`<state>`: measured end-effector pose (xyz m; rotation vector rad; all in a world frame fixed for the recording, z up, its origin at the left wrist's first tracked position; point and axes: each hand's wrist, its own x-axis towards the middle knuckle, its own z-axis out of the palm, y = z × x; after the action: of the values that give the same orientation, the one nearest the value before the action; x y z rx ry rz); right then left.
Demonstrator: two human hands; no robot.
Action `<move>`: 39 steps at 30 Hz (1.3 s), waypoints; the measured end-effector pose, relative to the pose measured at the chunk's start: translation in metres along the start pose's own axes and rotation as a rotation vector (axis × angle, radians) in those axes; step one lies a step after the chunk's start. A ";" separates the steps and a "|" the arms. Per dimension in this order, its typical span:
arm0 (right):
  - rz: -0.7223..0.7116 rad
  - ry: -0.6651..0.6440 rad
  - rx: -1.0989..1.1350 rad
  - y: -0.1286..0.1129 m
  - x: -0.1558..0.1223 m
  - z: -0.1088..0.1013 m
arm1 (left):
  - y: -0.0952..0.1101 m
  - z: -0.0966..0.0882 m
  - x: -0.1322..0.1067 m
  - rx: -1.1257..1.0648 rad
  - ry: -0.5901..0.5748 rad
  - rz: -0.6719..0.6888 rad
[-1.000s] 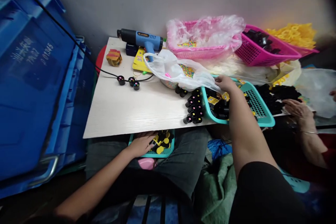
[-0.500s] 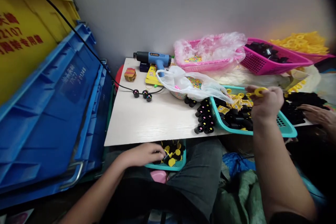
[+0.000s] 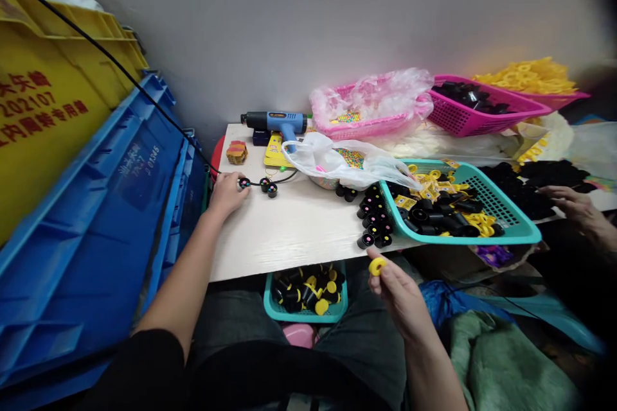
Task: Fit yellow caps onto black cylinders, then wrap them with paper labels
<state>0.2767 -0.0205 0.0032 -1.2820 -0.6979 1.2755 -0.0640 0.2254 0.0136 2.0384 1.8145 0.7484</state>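
My right hand (image 3: 398,292) is held over my lap below the table edge, pinching a small yellow ring (image 3: 376,266) at its fingertips. My left hand (image 3: 227,191) is stretched onto the white tabletop (image 3: 289,234), fingers closing on a small black cap (image 3: 244,183) beside two more black caps (image 3: 268,187). A small teal basket (image 3: 303,289) of black and yellow parts rests on my lap. A larger teal basket (image 3: 501,215) of black caps and yellow rings overhangs the table edge, with several black caps (image 3: 372,221) lined up beside it.
Blue crates (image 3: 96,237) and a yellow crate (image 3: 43,109) crowd the left. A blue heat gun (image 3: 279,122), plastic bag of beads (image 3: 347,160) and pink baskets (image 3: 475,112) sit at the back. Another person's hand (image 3: 573,205) works on black parts at right.
My left hand left the lap basket and reached up to the black caps on the table. My right hand came down from the large teal basket to my lap with the yellow ring.
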 end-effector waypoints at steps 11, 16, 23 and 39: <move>0.085 -0.248 0.055 0.004 0.005 0.090 | 0.085 0.033 -0.192 -0.880 -0.365 0.159; 0.089 -0.259 0.063 0.010 0.000 0.101 | 0.095 0.036 -0.204 -0.905 -0.391 0.197; 0.029 -0.212 0.125 0.015 -0.005 0.098 | 0.103 0.032 -0.200 -0.768 -0.331 0.390; 0.115 -0.440 0.222 0.024 -0.003 0.095 | 0.118 0.035 -0.196 -0.616 -0.015 0.595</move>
<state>0.1805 0.0004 0.0034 -0.8774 -0.7699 1.7052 0.0406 0.0191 0.0154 2.1033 0.7815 1.2491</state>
